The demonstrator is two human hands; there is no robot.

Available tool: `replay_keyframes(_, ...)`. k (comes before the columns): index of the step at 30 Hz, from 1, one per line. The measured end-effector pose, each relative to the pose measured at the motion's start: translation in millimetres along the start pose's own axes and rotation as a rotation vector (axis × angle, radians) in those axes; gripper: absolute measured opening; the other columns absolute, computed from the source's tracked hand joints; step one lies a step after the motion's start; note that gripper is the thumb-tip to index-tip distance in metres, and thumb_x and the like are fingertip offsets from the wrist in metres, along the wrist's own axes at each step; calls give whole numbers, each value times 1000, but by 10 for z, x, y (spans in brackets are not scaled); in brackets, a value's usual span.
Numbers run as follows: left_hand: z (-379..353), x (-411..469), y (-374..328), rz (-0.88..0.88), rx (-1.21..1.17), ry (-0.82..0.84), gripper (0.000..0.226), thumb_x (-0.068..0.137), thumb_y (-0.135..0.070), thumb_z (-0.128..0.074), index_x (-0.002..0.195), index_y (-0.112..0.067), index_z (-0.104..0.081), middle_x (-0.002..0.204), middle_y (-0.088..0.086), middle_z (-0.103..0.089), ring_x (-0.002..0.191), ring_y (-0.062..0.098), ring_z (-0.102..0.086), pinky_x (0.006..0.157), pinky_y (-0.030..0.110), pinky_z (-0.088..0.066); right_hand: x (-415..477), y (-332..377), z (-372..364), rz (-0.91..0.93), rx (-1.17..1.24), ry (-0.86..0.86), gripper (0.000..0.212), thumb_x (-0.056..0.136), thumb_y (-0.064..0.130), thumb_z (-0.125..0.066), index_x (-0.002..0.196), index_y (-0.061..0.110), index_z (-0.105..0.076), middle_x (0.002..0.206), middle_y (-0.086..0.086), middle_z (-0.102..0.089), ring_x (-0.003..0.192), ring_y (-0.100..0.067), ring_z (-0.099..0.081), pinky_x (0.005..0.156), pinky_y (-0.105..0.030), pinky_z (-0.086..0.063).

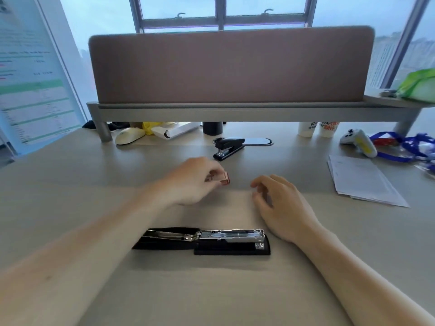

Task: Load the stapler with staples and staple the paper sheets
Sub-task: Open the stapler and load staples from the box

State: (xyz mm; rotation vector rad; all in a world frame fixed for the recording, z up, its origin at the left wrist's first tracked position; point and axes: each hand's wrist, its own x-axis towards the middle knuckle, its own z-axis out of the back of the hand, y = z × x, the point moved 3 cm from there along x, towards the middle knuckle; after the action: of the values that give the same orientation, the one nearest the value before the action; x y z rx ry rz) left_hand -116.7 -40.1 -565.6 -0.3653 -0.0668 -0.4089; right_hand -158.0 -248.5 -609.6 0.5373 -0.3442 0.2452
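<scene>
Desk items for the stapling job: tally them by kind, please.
Staplers: 2, one opened flat near the person, one shut farther back
Staple boxes: 1, in the left hand
Paper stacks: 1
Total: 4

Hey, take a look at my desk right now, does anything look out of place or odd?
Nothing is spilled or damaged. The near stapler lies flipped open with its metal staple channel exposed, which fits loading. The left hand holds a small staple box. The paper sheets are fanned unevenly, and a second stapler sits closed farther back.

Desk (94,208): opened stapler (204,241), paper sheets (362,180)
</scene>
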Motion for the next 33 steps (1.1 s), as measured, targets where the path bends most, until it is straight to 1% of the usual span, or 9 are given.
replay_keyframes(2, -104, -228, -201, -14, -55, 103, 21, 99, -32, -68, 119, -27, -74, 109, -7, -73, 96, 13, -65, 87, 28, -51, -43, -46, 57, -93, 115, -57, 18, 98, 24, -55, 107, 27, -70, 100, 7, -70, 92, -18, -64, 83, -37, -54)
replay_keyframes(4, -149, -371, -311, 7, -93, 114, 25, 98, -36, -70, 122, -31, -73, 111, -9, -72, 94, 11, -63, 85, 26, -48, -123, -90, 110, -165, 212, -85, 21, 98, 18, -54, 103, 27, -72, 96, 8, -72, 89, -14, -66, 77, -26, -51)
replay_keyframes(6, -147, -431, -368, 29, -73, 95, 28, 98, -36, -69, 126, -31, -72, 116, -9, -70, 102, 12, -64, 88, 26, -47, -213, -105, 137, -224, 301, -83, 25, 99, 13, -52, 100, 25, -73, 90, 10, -72, 87, -10, -67, 70, -14, -44)
replay_keyframes(9, -163, -479, -385, 71, -86, 71, 37, 95, -37, -72, 132, -30, -69, 125, -7, -69, 114, 14, -65, 93, 26, -47, -300, -71, 157, -243, 435, -99, 30, 100, 10, -47, 96, 25, -72, 85, 5, -74, 75, -4, -65, 63, -10, -44)
replay_keyframes(13, -138, -552, -294, 122, -138, -14, 59, 92, -33, -77, 147, -32, -54, 138, -8, -61, 124, 10, -58, 104, 26, -45, -300, 35, 159, -214, 550, -65, 30, 105, 15, -44, 101, 27, -71, 86, 5, -77, 77, -8, -63, 73, -20, -47)
replay_keyframes(21, -155, -551, -219, 119, -118, -13, 26, 88, -22, -80, 113, -31, -76, 106, -13, -75, 92, 6, -70, 81, 20, -53, -255, 174, 66, -172, 541, 90, 27, 107, 26, -41, 109, 32, -67, 90, 8, -81, 76, -3, -61, 86, -31, -49)
replay_keyframes(26, -175, -555, -203, 90, -180, -13, 33, 86, -26, -84, 117, -33, -76, 107, -15, -76, 88, -5, -66, 71, 4, -43, -230, 119, 50, -164, 608, 164, 20, 101, 29, -52, 104, 34, -71, 91, 9, -82, 77, -11, -63, 87, -40, -53)
replay_keyframes(30, -117, -596, -118, 87, -250, 15, 49, 81, -24, -88, 126, -32, -71, 116, -15, -74, 102, -3, -70, 95, 24, -58, -180, 60, 24, -86, 450, 133, 16, 90, 34, -75, 106, 35, -74, 95, 10, -75, 71, -2, -58, 75, -24, -47)
replay_keyframes(33, -101, -619, -75, 92, -254, 5, 39, 81, -21, -88, 117, -29, -75, 106, -14, -76, 96, -2, -72, 93, 28, -60, -154, 51, 22, -65, 456, 189, 34, 82, 35, -86, 113, 37, -75, 95, 10, -70, 66, 2, -57, 79, -20, -49)
